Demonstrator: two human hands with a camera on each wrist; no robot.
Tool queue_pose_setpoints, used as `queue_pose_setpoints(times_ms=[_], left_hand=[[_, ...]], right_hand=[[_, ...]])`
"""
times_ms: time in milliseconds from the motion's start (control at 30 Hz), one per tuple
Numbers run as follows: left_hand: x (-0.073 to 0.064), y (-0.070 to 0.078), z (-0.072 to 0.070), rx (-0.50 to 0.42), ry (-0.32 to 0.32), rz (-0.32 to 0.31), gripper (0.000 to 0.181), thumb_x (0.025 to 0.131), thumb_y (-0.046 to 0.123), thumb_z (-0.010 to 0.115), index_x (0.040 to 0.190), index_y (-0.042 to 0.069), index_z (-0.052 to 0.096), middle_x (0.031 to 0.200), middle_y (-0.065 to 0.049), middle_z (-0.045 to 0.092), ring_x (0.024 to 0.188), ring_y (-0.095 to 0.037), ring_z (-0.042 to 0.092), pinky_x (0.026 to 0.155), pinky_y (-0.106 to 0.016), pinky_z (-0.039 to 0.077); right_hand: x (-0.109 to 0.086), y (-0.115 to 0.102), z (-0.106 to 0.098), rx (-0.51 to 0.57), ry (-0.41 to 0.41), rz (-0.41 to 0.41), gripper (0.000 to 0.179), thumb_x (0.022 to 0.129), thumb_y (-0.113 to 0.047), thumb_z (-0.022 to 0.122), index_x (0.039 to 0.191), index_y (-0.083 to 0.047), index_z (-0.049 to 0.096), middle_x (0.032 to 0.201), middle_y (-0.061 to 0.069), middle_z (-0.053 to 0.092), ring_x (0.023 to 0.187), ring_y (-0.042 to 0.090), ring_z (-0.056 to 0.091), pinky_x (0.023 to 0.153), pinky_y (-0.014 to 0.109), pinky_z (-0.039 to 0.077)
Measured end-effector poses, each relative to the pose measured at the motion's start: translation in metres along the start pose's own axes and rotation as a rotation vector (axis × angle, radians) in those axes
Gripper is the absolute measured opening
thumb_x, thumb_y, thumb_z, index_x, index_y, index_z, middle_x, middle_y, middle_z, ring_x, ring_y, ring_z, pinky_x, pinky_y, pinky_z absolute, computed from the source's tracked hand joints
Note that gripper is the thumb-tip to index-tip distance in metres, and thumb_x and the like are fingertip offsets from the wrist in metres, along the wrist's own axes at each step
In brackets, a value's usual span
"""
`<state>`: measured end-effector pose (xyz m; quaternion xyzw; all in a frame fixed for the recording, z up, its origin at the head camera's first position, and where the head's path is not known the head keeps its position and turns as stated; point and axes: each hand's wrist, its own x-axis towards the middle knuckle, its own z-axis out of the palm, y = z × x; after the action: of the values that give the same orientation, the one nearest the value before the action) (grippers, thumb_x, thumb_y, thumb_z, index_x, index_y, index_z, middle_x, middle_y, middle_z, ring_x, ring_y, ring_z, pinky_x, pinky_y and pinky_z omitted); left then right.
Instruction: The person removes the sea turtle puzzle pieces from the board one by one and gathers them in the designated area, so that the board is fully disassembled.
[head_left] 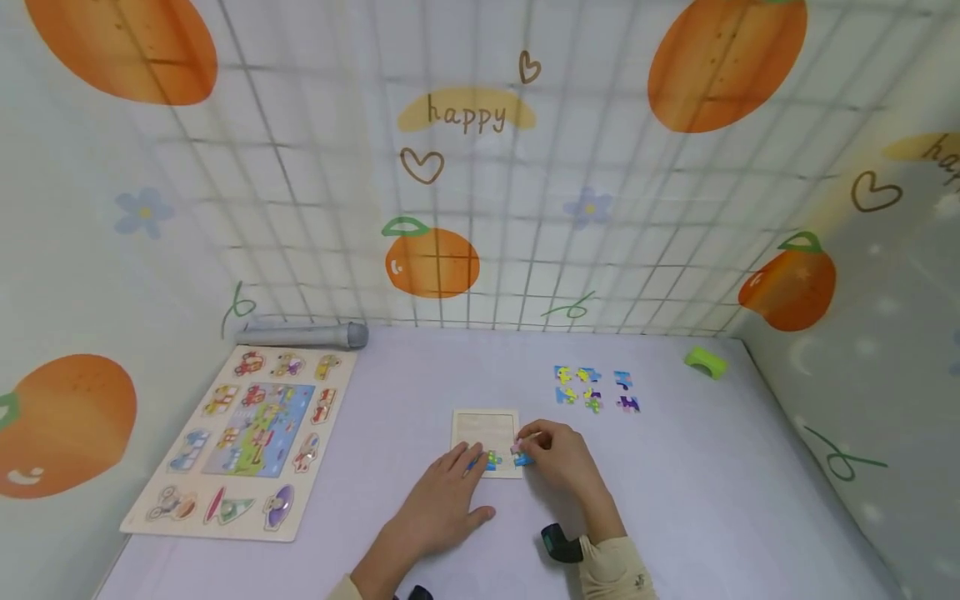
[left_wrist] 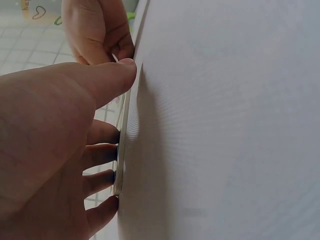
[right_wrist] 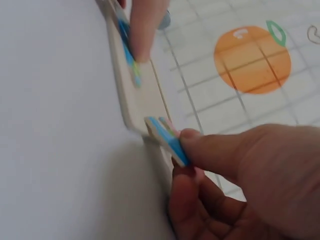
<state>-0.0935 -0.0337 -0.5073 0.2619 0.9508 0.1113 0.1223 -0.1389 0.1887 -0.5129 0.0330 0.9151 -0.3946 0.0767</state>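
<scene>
A small wooden puzzle tray (head_left: pixel 486 424) lies flat in front of me. My left hand (head_left: pixel 444 498) rests with its fingers spread on the tray's lower left, over blue and green puzzle pieces (head_left: pixel 492 460) set in the bottom row. Between thumb and fingers my right hand (head_left: pixel 564 457) pinches a blue and pink puzzle piece (right_wrist: pixel 170 141), tilted at the tray's lower right corner. In the left wrist view, the left fingertips (left_wrist: pixel 114 152) meet the tray's edge, while the pieces beneath are hidden.
Several loose puzzle pieces (head_left: pixel 588 387) lie behind and right of the tray. A larger wooden picture board (head_left: pixel 251 437) is at the left, with a grey tube (head_left: pixel 300 335) behind it. A green block (head_left: pixel 706 362) stands back right. Printed fabric over a wire grid (head_left: pixel 487 208) closes the back.
</scene>
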Motion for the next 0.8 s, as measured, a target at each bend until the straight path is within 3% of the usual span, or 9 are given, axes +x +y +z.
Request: queue_pose_setpoints(times_ms=[233,800], left_hand=[[0.000,0.001,-0.001,-0.022,-0.002,-0.004,0.078,0.098,0.058,0.057,0.158,0.011,0.038,0.168,-0.007,0.030,0.157,-0.030,0.026,0.125,-0.051,0.030],[-0.002,0.001,-0.003,-0.050,-0.003,0.011,0.078,0.099,0.056,0.057,0.159,0.010,0.036,0.169,-0.008,0.029,0.157,-0.030,0.025,0.126,-0.051,0.029]], right_hand=[[0.002,0.010,-0.013,-0.007,0.057,0.114,0.009,0.094,-0.020,0.074,0.097,-0.013,0.072,0.083,0.001,0.067,0.074,0.016,0.055,0.060,0.025,0.044],[0.000,0.024,-0.035,-0.051,0.124,0.186,0.009,0.095,-0.018,0.072,0.095,-0.010,0.070,0.088,0.004,0.068,0.082,0.020,0.056,0.065,0.026,0.044]])
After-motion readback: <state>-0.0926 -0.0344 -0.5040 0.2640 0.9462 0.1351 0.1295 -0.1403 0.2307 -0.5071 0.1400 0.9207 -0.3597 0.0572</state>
